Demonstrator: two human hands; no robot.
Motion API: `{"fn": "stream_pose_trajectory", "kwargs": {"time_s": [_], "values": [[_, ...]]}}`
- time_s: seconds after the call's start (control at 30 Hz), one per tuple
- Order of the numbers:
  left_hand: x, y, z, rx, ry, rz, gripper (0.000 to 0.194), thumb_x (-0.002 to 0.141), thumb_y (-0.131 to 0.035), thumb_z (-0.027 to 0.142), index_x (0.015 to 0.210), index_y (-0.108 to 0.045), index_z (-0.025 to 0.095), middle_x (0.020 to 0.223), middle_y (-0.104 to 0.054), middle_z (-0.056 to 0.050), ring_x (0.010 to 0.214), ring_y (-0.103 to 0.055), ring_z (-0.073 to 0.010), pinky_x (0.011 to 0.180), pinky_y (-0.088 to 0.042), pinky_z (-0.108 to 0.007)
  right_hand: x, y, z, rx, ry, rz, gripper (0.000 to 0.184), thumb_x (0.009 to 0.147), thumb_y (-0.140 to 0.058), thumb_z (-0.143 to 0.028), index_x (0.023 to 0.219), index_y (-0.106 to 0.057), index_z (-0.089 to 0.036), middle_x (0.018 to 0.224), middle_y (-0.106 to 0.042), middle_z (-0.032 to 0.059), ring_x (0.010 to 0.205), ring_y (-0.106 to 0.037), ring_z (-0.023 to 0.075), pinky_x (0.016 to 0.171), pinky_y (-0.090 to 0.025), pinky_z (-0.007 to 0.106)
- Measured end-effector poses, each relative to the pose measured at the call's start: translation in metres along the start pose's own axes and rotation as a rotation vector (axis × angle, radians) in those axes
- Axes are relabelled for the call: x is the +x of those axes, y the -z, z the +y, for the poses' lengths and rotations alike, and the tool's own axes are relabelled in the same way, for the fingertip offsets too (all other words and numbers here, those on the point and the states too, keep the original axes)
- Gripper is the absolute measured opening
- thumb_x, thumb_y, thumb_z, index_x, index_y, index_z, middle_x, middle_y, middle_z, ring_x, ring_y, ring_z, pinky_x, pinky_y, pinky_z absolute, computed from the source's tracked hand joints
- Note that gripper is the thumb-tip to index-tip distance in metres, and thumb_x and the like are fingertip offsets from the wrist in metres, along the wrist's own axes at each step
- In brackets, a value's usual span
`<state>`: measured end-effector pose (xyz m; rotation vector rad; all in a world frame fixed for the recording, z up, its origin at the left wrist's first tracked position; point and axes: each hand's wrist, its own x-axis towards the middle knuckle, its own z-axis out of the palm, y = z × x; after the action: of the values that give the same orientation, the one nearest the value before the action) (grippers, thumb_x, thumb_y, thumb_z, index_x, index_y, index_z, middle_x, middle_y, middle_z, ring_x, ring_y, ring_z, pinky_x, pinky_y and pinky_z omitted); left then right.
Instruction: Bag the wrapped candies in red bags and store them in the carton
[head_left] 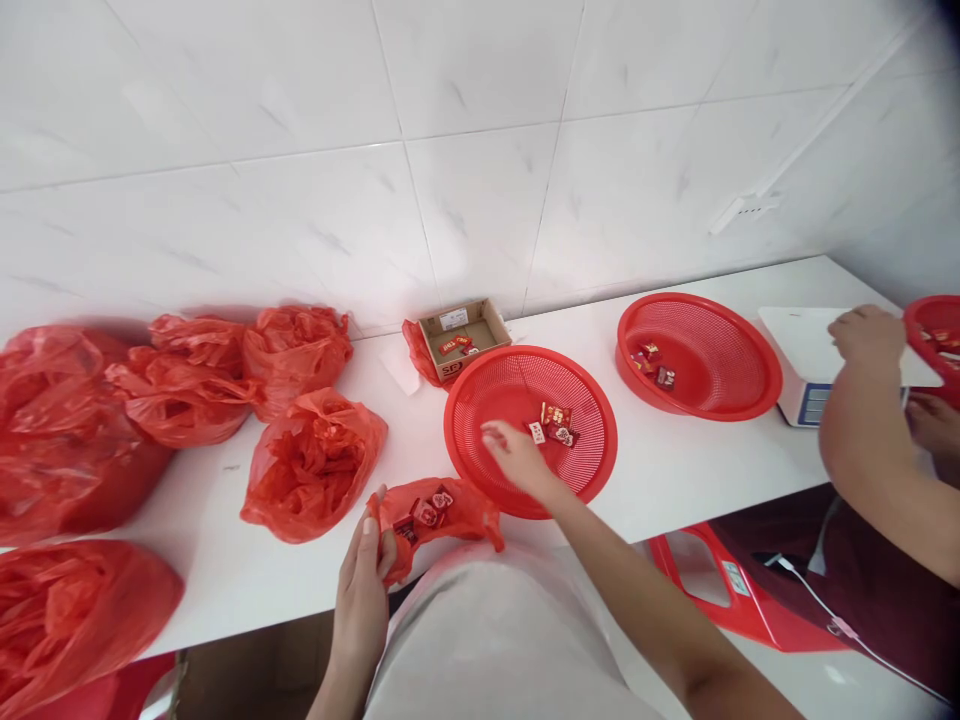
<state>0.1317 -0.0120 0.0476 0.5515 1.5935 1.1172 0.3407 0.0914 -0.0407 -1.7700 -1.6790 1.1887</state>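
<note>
My left hand (365, 560) is closed on the edge of a red plastic bag (476, 507) at the table's front edge. Several small wrapped packets (426, 513) lie in the mouth of that bag. Over the near red basket (456, 410) hovers my right hand (517, 457), its fingers stretched out with nothing visible in them. A few red, gold and white packets (556, 416) rest on the basket floor, to the right of that hand.
Knotted red bags (315, 465) crowd the table's left side. Behind the near basket stands a small cardboard box (491, 335) with packets. Farther right are a second red basket (720, 370), a white scale (795, 345) and a co-worker's arm (862, 430). A red stool (750, 610) stands below.
</note>
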Motion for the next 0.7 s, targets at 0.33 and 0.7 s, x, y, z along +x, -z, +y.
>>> {"fn": "stream_pose_trajectory", "kwargs": {"time_s": [0.33,0.7], "values": [[-0.002,0.004,0.002,0.004,-0.006,-0.006,0.073,0.085,-0.051,0.064,0.145,-0.045,0.022,0.062,-0.022,0.007,0.053,-0.025,-0.0104,0.048,-0.03,-0.022,0.022,0.024,0.056,-0.028,-0.23,-0.006,0.018,0.088,-0.056,-0.019,0.105,-0.056,-0.014,0.117,-0.059,0.0184,0.104,-0.063,0.0275,0.086,-0.048,0.038],[-0.01,0.02,-0.006,0.189,-0.034,0.019,0.072,0.084,-0.05,0.067,0.137,-0.055,0.019,0.062,-0.023,0.007,0.054,-0.022,-0.0104,0.049,-0.024,-0.022,-0.038,-0.04,-0.043,0.443,0.21,-0.349,0.034,0.095,-0.048,-0.045,0.121,-0.056,-0.024,0.105,-0.069,0.0049,0.098,-0.065,0.0189,0.087,-0.051,0.035]]}}
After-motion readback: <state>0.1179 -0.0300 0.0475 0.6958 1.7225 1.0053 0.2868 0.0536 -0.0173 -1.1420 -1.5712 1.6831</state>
